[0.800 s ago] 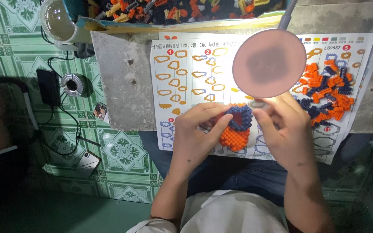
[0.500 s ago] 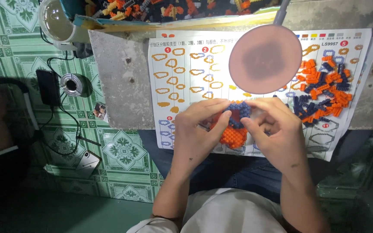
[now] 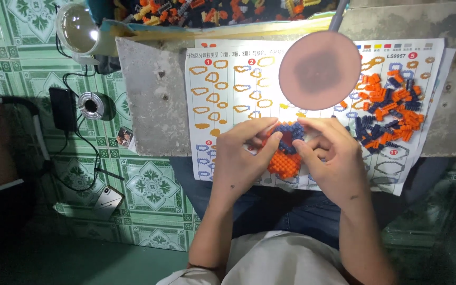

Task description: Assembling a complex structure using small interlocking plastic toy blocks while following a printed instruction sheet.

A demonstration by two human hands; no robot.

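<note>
Both my hands hold a small model built of tiny blocks (image 3: 286, 153), orange below and dark blue on top, over a printed instruction sheet (image 3: 228, 89). My left hand (image 3: 241, 155) grips its left side, fingertips on the blue top. From the right side my right hand (image 3: 328, 153) pinches the blue rim with thumb and fingers. A loose heap of orange and dark blue blocks (image 3: 389, 113) lies on the sheet just right of my right hand.
A round magnifier disc (image 3: 320, 69) hangs over the sheet above my hands. The grey stone slab (image 3: 154, 105) carries the sheet. A tray of mixed blocks (image 3: 212, 10) sits at the back. A lamp (image 3: 77, 26), cables and a phone (image 3: 107, 199) lie on the green tiled floor at left.
My hands and the model have shifted slightly left and towards me on the sheet. The fingers have regripped around the blue top.
</note>
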